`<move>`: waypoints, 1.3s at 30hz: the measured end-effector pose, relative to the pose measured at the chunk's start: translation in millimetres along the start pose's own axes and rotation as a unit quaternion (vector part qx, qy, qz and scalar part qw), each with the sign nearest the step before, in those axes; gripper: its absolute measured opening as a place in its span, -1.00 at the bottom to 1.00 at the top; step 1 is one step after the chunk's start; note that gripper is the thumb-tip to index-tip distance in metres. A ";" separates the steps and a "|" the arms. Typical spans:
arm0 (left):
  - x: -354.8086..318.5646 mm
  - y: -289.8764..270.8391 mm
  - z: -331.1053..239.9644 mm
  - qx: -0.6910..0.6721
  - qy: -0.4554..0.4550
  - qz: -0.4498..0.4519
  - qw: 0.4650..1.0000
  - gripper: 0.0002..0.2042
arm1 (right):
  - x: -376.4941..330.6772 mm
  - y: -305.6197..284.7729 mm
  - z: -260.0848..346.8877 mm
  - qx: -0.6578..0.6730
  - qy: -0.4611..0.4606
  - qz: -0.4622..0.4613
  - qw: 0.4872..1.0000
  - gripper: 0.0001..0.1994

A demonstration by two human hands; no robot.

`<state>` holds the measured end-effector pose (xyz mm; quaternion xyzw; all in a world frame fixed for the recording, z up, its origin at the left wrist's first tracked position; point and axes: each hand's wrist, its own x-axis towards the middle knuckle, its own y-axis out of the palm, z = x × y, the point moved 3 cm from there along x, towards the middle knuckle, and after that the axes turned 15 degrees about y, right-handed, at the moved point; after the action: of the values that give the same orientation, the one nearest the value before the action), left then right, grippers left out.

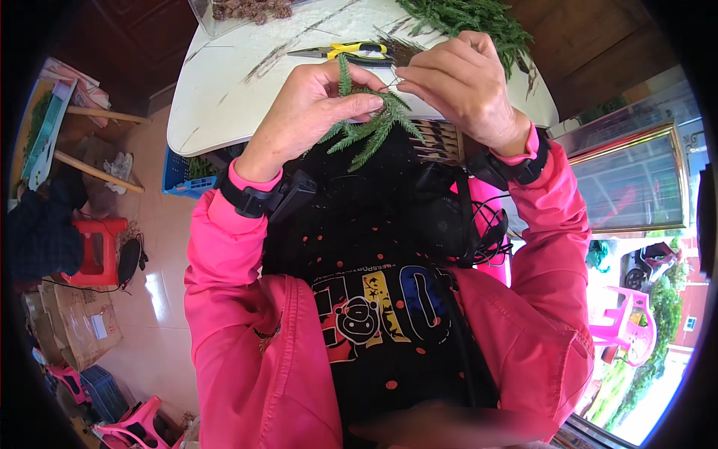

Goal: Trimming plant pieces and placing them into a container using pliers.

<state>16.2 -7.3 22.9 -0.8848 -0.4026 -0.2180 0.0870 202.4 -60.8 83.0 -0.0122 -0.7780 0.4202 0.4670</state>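
Holding: left hand (310,112) pinches a green fern-like sprig (370,123) between thumb and fingers, closed on its upper stem; right hand (464,82) meets it from 3 o'clock, fingertips pinched at the same stem junction, possibly on a thin wire, too fine to tell.
Hands: together, nearly touching, both clamped on the sprig, above the table's near edge.
Sprig place: centre of view, fronds fanning down toward 6 o'clock over the black shirt.
Handling guess: very light, soft, limp fronds; thin stem bends easily and likely snaps or sheds needles if squeezed hard. Not slippery, slightly rough.
Best grip: at the stem where the fronds join, by a fingertip pinch, not on the leaf tips.
Table: white table (224,112) at 12 o'clock, rim curved by the lens.
Cutters: yellow-handled snips (351,51) lie on the table, just beyond the hands.
Greenery pile: heap of green sprigs (479,19) at 1 o'clock.
Dried bunch: brownish plant matter (250,9) at 11 o'clock.
Floor: red stool (97,247) at 9 o'clock.
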 end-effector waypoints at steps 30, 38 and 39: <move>1.0 1.9 -4.6 0.078 0.055 0.011 0.995 -0.82 | -0.3 -6.8 -0.3 -0.007 -0.032 0.000 0.999 -0.70; 0.8 2.8 -5.4 0.257 0.182 0.009 0.949 -0.84 | -18.3 20.9 -17.5 0.393 0.458 0.230 0.763 -0.70; 0.9 2.0 -4.5 0.247 0.170 0.005 0.954 -0.84 | -16.4 22.6 -18.2 0.432 0.470 0.243 0.730 -0.70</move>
<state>16.8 -9.5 27.3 -0.7877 -0.4189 -0.2582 0.3706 216.6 -41.3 60.1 -0.1944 -0.1643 0.7505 0.6099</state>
